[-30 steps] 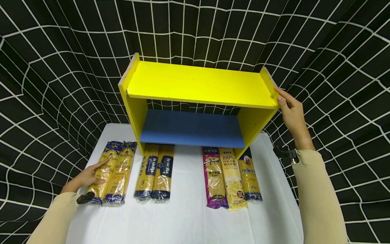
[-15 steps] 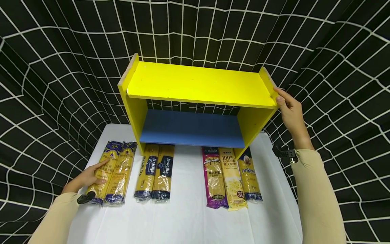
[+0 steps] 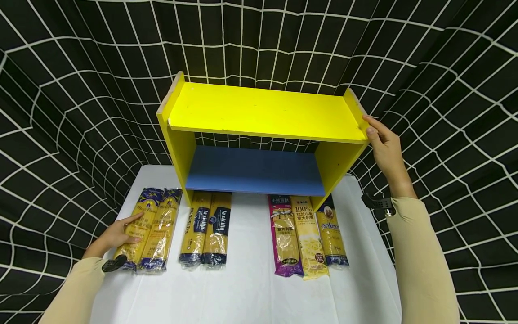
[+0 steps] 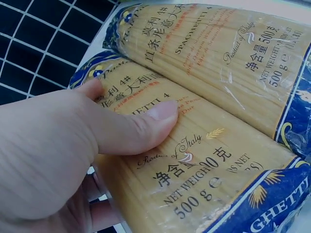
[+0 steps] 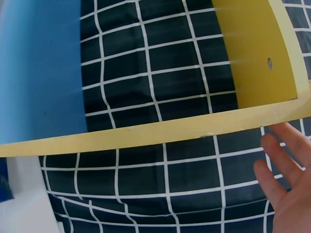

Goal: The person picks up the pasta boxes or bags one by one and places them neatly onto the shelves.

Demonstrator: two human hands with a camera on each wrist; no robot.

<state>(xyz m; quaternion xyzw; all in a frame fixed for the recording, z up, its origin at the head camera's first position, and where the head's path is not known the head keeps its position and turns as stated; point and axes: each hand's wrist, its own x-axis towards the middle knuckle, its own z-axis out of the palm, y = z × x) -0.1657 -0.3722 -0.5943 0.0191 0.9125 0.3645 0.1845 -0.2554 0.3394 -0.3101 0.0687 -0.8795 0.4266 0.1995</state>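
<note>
The left fingers (image 4: 90, 89) grip one spaghetti packet (image 4: 187, 162) by its side, with a second packet (image 4: 214, 56) alongside.

White table (image 3: 251, 292) — pasta packets (image 3: 143, 227), shelf (image 3: 263, 112)

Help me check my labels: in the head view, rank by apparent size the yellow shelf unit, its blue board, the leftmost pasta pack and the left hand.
1. Yellow shelf unit
2. Blue board
3. Leftmost pasta pack, partly covered
4. Left hand
</note>
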